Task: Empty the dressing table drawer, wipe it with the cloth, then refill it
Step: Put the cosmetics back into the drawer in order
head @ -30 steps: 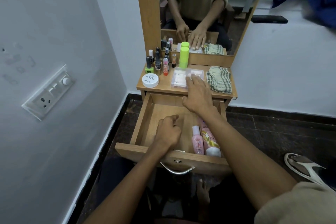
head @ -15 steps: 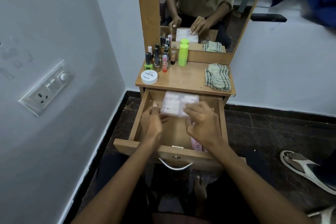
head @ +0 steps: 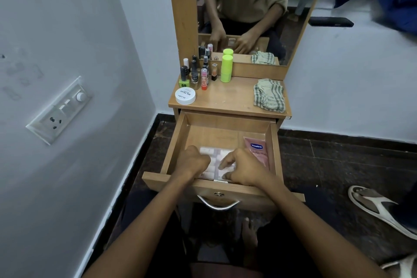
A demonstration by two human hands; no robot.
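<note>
The wooden drawer [head: 173, 142] is pulled out in front of me. A clear plastic box [head: 215, 155] with white compartments lies low at the drawer's front centre. My left hand [head: 194, 162] grips the box's left side with curled fingers. My right hand [head: 242, 168] holds its right side, fingers on the lid and thumb at the near edge. A pink Vaseline tube [head: 258, 151] lies along the drawer's right wall. The checked cloth [head: 269, 95] sits folded on the right of the tabletop [head: 230, 99].
At the tabletop's back left stand several small nail polish bottles [head: 194, 74], a green bottle [head: 226, 67] and a white round jar [head: 185, 96]. A mirror rises behind. A wall with a switch panel [head: 61, 108] is close on the left. A sandal [head: 379, 207] lies on the floor at right.
The clear box left the tabletop, was carried over the drawer by both hands, and now sits low inside it. The Vaseline tube has come into view beside my right hand.
</note>
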